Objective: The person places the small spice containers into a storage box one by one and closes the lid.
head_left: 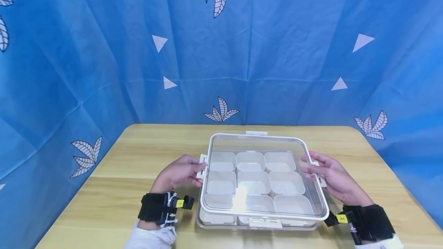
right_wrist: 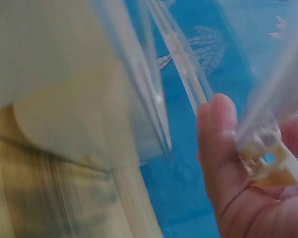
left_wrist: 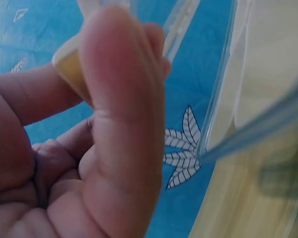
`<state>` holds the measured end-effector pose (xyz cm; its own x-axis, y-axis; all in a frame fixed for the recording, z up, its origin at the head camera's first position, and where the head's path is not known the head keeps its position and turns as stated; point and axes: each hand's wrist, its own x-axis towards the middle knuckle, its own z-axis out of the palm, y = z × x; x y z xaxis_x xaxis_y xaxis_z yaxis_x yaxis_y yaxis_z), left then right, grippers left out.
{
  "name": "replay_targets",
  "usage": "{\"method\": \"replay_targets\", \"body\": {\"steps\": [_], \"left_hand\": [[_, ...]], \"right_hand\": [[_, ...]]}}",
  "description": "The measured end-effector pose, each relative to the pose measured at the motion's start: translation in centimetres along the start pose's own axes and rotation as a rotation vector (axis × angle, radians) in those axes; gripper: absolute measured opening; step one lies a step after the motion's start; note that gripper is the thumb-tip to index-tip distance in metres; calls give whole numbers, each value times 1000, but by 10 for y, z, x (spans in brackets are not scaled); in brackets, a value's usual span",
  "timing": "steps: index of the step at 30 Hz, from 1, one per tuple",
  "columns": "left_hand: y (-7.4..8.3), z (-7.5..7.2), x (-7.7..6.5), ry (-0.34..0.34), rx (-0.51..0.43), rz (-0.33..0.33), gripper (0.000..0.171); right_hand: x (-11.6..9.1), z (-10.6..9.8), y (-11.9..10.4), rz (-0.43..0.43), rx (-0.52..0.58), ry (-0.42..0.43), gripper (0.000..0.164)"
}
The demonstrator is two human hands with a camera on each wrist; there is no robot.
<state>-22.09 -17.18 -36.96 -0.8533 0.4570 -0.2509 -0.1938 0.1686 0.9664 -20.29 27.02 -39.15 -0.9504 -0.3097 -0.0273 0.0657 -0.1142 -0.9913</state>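
A clear lid with a white rim [head_left: 249,136] and white side clips is raised above a transparent box [head_left: 221,226]. Through the lid I see several white cups [head_left: 254,182] in rows inside the box. My left hand [head_left: 183,172] pinches the lid's left edge at the clip, thumb on top. At the opposite edge, my right hand [head_left: 333,176] grips the lid by its right clip [right_wrist: 273,161]. A gap between lid and box shows in both wrist views. The front clip [head_left: 265,223] of the lid hangs over the box's near side.
The box stands on a light wooden table [head_left: 114,187], whose far edge meets a blue cloth backdrop [head_left: 294,49] printed with leaves and triangles. Black straps [head_left: 154,207] wrap both wrists.
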Motion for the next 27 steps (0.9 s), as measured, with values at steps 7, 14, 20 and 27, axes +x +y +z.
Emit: {"method": "replay_targets", "body": {"steps": [7,14,20,27], "left_hand": [[-2,-5,1,-34,90,-31,24],[-10,-9,2,-44,120,-69,20],[-10,-8,2,-19,178,-85,21],[-5,-4,3,16,286,-118,22]], "right_hand": [[4,2,0,60,-186,52,61],[7,8,3,46,-244,71,57],[8,8,5,80,-231,73,58],[7,6,7,101,-215,55,57]]}}
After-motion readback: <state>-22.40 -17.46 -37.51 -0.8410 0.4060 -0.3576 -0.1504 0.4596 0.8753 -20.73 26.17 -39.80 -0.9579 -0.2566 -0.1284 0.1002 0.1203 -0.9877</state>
